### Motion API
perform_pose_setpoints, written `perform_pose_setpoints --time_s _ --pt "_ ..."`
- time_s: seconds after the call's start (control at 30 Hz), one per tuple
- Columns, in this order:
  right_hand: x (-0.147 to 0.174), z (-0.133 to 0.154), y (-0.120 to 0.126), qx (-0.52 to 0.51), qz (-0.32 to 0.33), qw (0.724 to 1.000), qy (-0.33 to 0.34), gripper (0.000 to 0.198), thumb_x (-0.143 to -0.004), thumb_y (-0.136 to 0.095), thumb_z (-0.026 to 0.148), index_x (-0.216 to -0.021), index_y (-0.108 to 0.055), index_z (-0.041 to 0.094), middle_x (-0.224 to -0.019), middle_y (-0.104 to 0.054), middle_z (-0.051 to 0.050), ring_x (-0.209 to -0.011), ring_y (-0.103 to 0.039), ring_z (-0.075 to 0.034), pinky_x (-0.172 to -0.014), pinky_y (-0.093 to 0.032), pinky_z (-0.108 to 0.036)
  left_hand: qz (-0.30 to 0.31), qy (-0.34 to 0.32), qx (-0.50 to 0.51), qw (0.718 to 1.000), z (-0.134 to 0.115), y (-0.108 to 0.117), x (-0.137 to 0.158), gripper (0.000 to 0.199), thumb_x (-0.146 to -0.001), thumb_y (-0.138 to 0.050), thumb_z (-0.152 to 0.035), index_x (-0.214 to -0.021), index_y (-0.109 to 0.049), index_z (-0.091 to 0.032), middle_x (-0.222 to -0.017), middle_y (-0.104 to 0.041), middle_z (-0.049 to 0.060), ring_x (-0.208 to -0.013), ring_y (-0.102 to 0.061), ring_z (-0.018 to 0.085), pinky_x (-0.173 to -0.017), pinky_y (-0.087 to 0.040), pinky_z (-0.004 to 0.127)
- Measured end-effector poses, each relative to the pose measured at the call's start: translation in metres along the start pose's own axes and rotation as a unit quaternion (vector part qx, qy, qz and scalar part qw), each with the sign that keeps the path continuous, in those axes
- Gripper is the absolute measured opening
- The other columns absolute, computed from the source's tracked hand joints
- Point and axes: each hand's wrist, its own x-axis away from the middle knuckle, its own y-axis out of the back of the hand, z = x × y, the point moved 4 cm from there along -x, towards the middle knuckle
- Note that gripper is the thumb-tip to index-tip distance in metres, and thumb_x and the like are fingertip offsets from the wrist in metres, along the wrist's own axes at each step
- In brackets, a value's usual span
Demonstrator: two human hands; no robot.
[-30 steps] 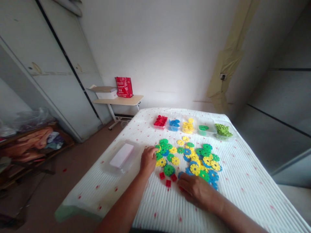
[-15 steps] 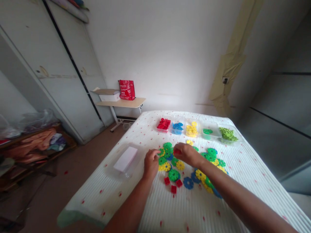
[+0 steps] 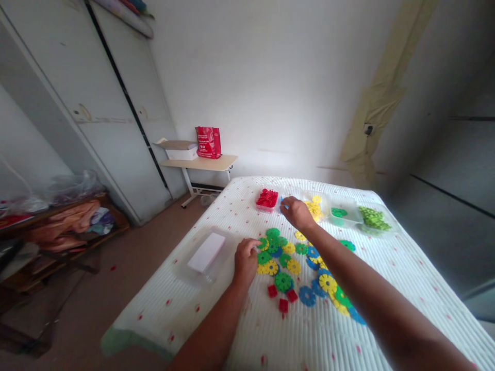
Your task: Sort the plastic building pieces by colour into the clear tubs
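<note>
My left hand (image 3: 246, 257) rests at the left edge of a pile of notched plastic discs, fingers loosely bent and apart, fingertips beside a yellow disc (image 3: 263, 243). Around it lie green discs (image 3: 273, 233), with several yellow and blue ones. My right hand (image 3: 297, 212) is at the row of clear tubs, its fingers closed in front of the blue pieces' tub, which it mostly covers. What those fingers hold, if anything, is hidden. Just left of them stands a tub of red pieces (image 3: 267, 199). Several red square blocks (image 3: 283, 306) lie nearer me.
Tubs of yellow pieces (image 3: 314, 208), green discs (image 3: 339, 212) and light-green pieces (image 3: 374, 218) continue the row rightward. A clear container with a white box (image 3: 207, 251) lies at left. Behind, a side table (image 3: 216, 163) carries a red bag (image 3: 209, 142).
My right hand has moved from the disc pile forward to the tubs; the red piece seen in it before is out of sight. My left hand stays by the pile. The view has shifted slightly.
</note>
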Motion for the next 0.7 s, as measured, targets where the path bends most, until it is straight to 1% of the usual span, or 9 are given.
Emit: perform_pose_setpoints --time_s 0.07,0.17,0.23,0.3,0.4,0.47,0.57,0.63,0.7 --pt "0.018 -0.003 0.005 0.006 0.005 1.000 -0.008 0.029 -0.089 -0.037 0.032 -0.092 -0.062 0.018 -0.089 -0.062 -0.009 -0.083 -0.057 -0.018 -0.069 -0.042 -0.029 0.005 0.003 0.002 1.000 0.000 -0.001 0.000 0.032 -0.068 -0.040 0.000 -0.079 -0.063 -0.019 -0.086 -0.065 0.002 -0.089 -0.058 0.015 -0.086 -0.046 0.032" --pt "0.062 -0.009 0.016 0.014 0.016 1.000 -0.021 0.030 -0.089 -0.035 0.030 -0.080 -0.061 0.018 -0.075 -0.061 -0.006 -0.067 -0.057 -0.015 -0.060 -0.041 -0.025 0.010 0.006 0.002 1.000 -0.001 -0.002 0.001 0.031 -0.070 -0.040 -0.001 -0.080 -0.063 -0.019 -0.084 -0.065 0.002 -0.086 -0.059 0.015 -0.083 -0.046 0.031" --pt "0.097 -0.016 0.023 0.014 0.025 0.999 -0.027 0.030 -0.090 -0.034 0.030 -0.080 -0.060 0.018 -0.075 -0.061 -0.005 -0.064 -0.057 -0.014 -0.058 -0.042 -0.023 0.010 0.003 0.001 1.000 -0.003 -0.002 0.002 0.028 -0.072 -0.041 -0.003 -0.080 -0.063 -0.018 -0.083 -0.064 0.002 -0.084 -0.059 0.014 -0.081 -0.047 0.030" --pt "0.132 -0.025 0.029 0.031 0.026 0.999 -0.019 0.028 -0.090 -0.035 0.030 -0.082 -0.059 0.018 -0.076 -0.061 -0.006 -0.066 -0.059 -0.014 -0.059 -0.043 -0.023 0.020 -0.007 -0.003 1.000 -0.009 -0.001 0.004 0.026 -0.074 -0.042 -0.006 -0.080 -0.063 -0.018 -0.082 -0.064 0.003 -0.083 -0.059 0.014 -0.079 -0.047 0.029" --pt "0.167 -0.045 0.036 0.069 0.006 0.997 -0.041 0.027 -0.089 -0.037 0.033 -0.083 -0.060 0.018 -0.077 -0.063 -0.006 -0.063 -0.060 -0.014 -0.056 -0.044 -0.023 0.072 -0.042 -0.013 0.996 -0.026 0.001 0.009 0.024 -0.075 -0.044 -0.007 -0.079 -0.064 -0.019 -0.080 -0.065 0.002 -0.081 -0.059 0.014 -0.076 -0.047 0.026" --pt "0.176 -0.059 0.039 0.073 -0.020 0.995 -0.065 0.028 -0.089 -0.038 0.036 -0.082 -0.060 0.019 -0.077 -0.064 -0.007 -0.062 -0.060 -0.015 -0.055 -0.044 -0.023 0.121 -0.081 -0.024 0.989 -0.041 0.003 0.014 0.023 -0.075 -0.045 -0.008 -0.078 -0.065 -0.020 -0.080 -0.066 0.001 -0.081 -0.059 0.013 -0.074 -0.047 0.024" --pt "0.176 -0.074 0.039 0.059 -0.064 0.991 -0.104 0.028 -0.089 -0.037 0.037 -0.083 -0.059 0.020 -0.078 -0.064 -0.006 -0.066 -0.062 -0.015 -0.057 -0.046 -0.024 0.195 -0.139 -0.048 0.970 -0.059 0.008 0.028 0.019 -0.076 -0.048 -0.011 -0.077 -0.065 -0.021 -0.077 -0.065 0.001 -0.076 -0.059 0.013 -0.070 -0.046 0.023" --pt "0.173 -0.078 0.036 0.050 -0.076 0.989 -0.113 0.027 -0.089 -0.037 0.036 -0.083 -0.058 0.020 -0.080 -0.064 -0.006 -0.070 -0.062 -0.016 -0.061 -0.047 -0.025 0.233 -0.155 -0.067 0.958 -0.064 0.011 0.040 0.017 -0.075 -0.050 -0.012 -0.079 -0.064 -0.021 -0.076 -0.063 0.000 -0.072 -0.058 0.012 -0.066 -0.045 0.022" --pt "0.171 -0.079 0.033 0.043 -0.070 0.990 -0.114 0.026 -0.088 -0.038 0.035 -0.084 -0.058 0.019 -0.080 -0.063 -0.006 -0.071 -0.062 -0.016 -0.062 -0.047 -0.026 0.251 -0.156 -0.081 0.952 -0.063 0.014 0.051 0.017 -0.074 -0.052 -0.013 -0.083 -0.063 -0.021 -0.078 -0.062 0.001 -0.071 -0.057 0.012 -0.066 -0.045 0.022"
